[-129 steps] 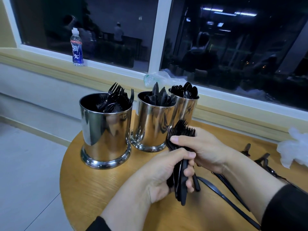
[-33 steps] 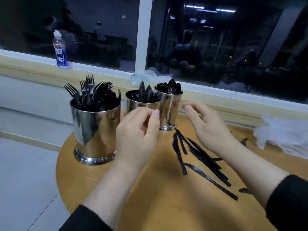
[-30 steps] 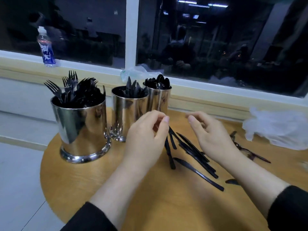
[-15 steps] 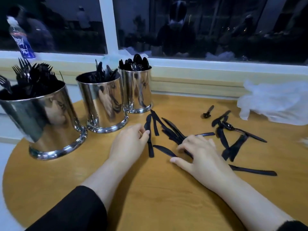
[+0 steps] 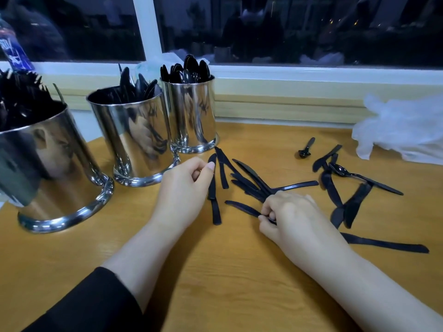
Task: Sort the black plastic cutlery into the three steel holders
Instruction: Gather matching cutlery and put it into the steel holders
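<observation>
Just one cam here, head-mounted, wide-angle, looking forward and down at the wooden surface (image 5: pixel 215 271) from close up. Both forearms reach in from the bottom edge, window (image 5: pixel 287 27) across the top. No second view to overlap.

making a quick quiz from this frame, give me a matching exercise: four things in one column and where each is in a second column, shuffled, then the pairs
Things:
1. fork holder
2. spoon holder
3. small spoon
4. crumpled clear plastic

Places:
A. far right of the table, by the wall
B. lying alone on the wood, right of the holders
C. nearest the camera, at the left edge
D. farthest back of the three, by the window ledge

Pairs: 1-C, 2-D, 3-B, 4-A
</observation>
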